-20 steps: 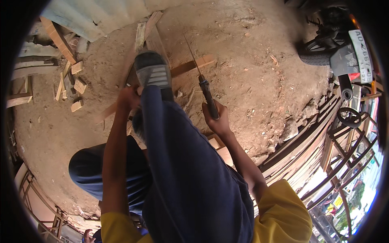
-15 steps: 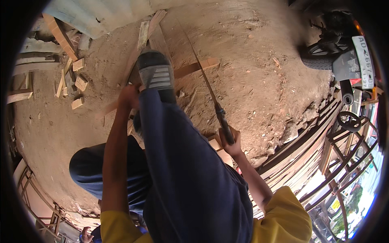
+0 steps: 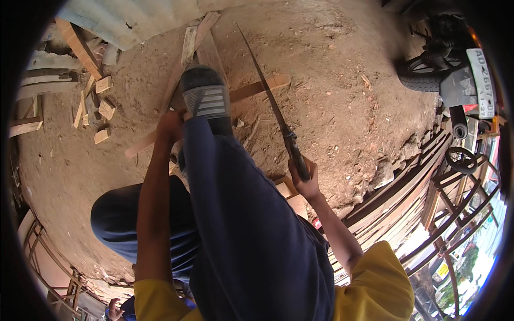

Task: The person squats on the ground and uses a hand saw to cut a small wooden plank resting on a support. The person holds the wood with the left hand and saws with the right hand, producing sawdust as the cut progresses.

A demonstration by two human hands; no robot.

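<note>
My right hand point(image 3: 305, 179) is wrapped round the dark handle of a handsaw point(image 3: 274, 107). Its long, narrow blade points away from me and lies across a wooden plank point(image 3: 257, 90); whether the teeth touch it I cannot tell. On the left, my left hand point(image 3: 171, 127) is closed round that same plank, near its left part point(image 3: 142, 145). Between hand and blade my dark shoe point(image 3: 205, 93) with grey stripes is over the plank and hides its middle. The fingertips of my left hand are partly hidden beside the shoe.
More boards point(image 3: 210, 51) lie beyond the shoe. Wood offcuts point(image 3: 107, 109) are scattered on the dirt at left, near a corrugated sheet point(image 3: 123, 21). A motorcycle point(image 3: 455, 80) stands at far right, above stacked timber strips point(image 3: 391, 192). Another person's hand point(image 3: 114, 310) shows at lower left.
My right hand has pushed the saw slightly forward, away from me. The plank's left end, blurred before, now shows sharply. My left hand and the shoe have stayed nearly in place.
</note>
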